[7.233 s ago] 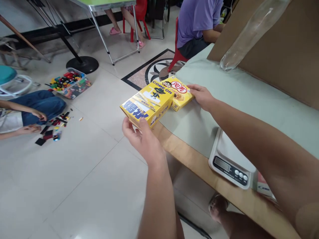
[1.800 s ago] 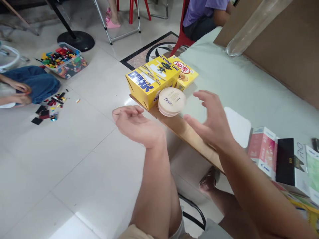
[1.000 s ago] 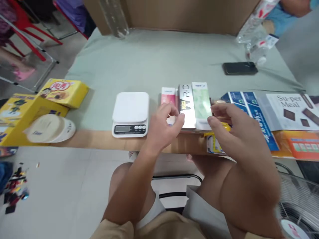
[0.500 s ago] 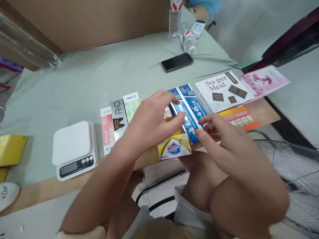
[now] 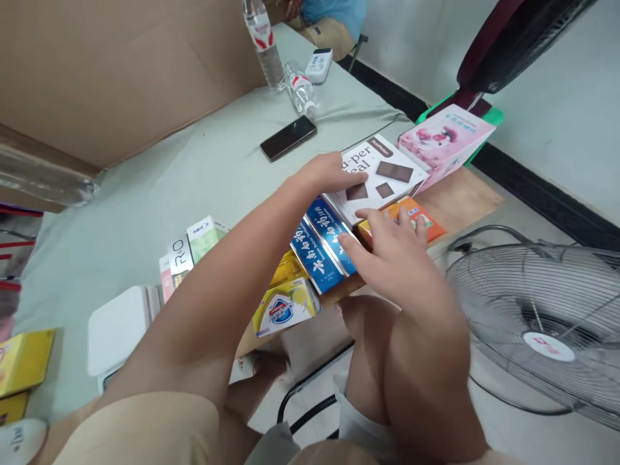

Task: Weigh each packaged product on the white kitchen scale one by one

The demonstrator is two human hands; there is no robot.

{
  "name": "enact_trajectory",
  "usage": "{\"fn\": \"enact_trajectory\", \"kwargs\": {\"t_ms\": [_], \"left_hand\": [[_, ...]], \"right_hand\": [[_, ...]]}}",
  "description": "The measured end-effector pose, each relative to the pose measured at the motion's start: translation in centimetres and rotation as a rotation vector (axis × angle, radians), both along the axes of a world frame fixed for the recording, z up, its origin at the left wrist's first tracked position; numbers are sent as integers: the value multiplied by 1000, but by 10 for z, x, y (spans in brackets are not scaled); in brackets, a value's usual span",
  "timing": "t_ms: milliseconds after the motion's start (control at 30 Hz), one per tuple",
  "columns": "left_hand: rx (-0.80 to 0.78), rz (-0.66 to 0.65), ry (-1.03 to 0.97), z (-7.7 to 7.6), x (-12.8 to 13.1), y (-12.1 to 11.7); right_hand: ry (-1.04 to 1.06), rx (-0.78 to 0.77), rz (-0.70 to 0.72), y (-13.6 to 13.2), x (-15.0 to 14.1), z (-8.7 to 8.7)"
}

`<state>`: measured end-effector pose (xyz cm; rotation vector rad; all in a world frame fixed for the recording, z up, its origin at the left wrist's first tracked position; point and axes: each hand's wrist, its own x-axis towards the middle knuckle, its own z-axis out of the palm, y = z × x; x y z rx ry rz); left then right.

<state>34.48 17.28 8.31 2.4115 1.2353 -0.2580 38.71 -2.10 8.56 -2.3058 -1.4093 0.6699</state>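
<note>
Head view, two hands (image 5: 336,173) (image 5: 396,261), one orange box (image 5: 433,223)

We look from head height, forward and steeply down, at close range over left hand (image 5: 334,173) and right hand (image 5: 394,258); table (image 5: 194,174) spreads below, cardboard panel (image 5: 140,71) beyond.

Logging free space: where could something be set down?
Bare: pale green tablecloth between brown cardboard panel and white square scale; brown tabletop edge beside orange box. Crowded near left hand and right hand: flat white box, blue boxes.
</note>
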Motion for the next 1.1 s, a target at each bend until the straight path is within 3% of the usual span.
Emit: {"fn": "enact_trajectory", "kwargs": {"t_ms": [267,433,600,800,933,1100], "left_hand": [[45,98,-102,-8,0,1],[93,136,-250,-8,-1,-3],[91,194,-325,-1,-1,-7],[84,118,-227,-10,-9,0],[44,71,-147,-16,-11,-3],[42,104,-177,-19,-10,-3]], "right_hand": [[0,61,74,0,-2,-6],[127,163,21,2,-2,-8],[322,263,126,5,-11,-3],[120,195,-115,3,-13,-2],[41,137,-76,5,-14,-9],[63,177,-70,8,-13,-10]]}}
